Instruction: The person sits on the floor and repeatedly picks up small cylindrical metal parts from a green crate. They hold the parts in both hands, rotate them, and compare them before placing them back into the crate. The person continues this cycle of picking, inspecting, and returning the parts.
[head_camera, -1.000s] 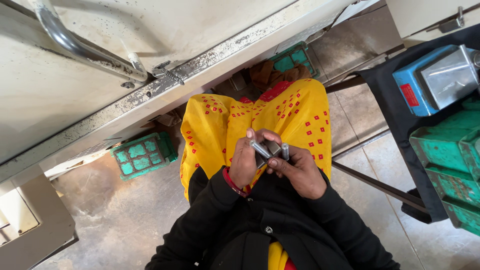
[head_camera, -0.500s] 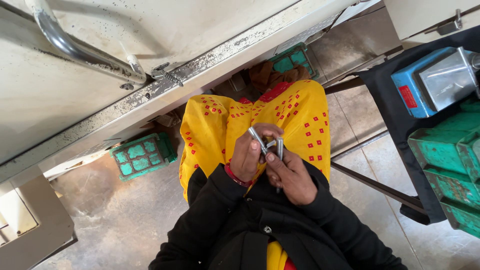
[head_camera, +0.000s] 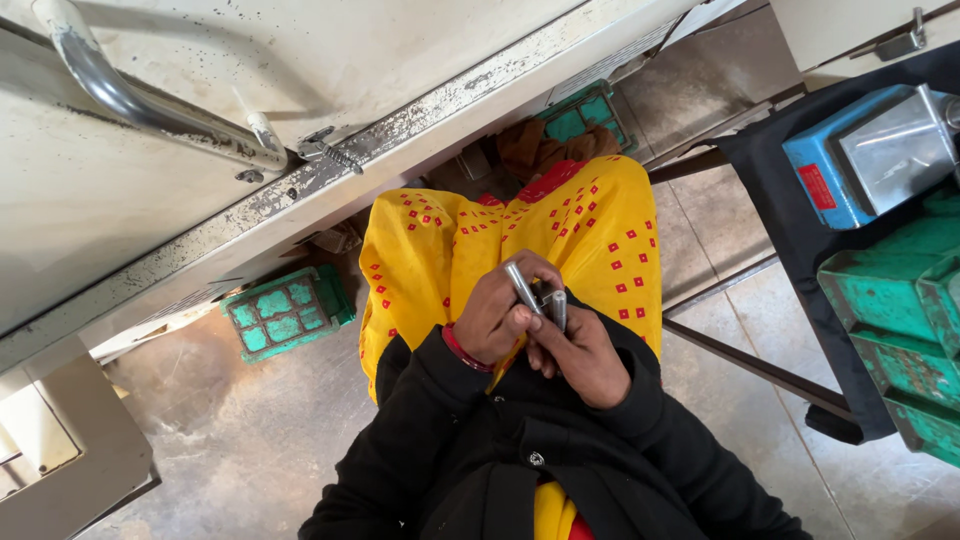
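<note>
2 hands meet over a yellow lap, each closed on a small metal piece.

The left hand (head_camera: 497, 315) wraps a slim silver rod (head_camera: 522, 287) that tilts up and away, while the right hand (head_camera: 580, 352) pinches a short grey cylinder (head_camera: 558, 308) just beside it — the 2 pieces nearly touching. Both arms wear black sleeves (head_camera: 420, 440); a red bangle (head_camera: 463, 350) circles the left wrist. Below lies yellow cloth with red squares (head_camera: 600, 225). A worn pale surface (head_camera: 330, 60) with a bent metal pipe (head_camera: 130, 95) fills the top left — a green grid block (head_camera: 285, 312) sits on the floor under it. At right stand a blue box (head_camera: 850, 160) and green castings (head_camera: 900, 300).
</note>
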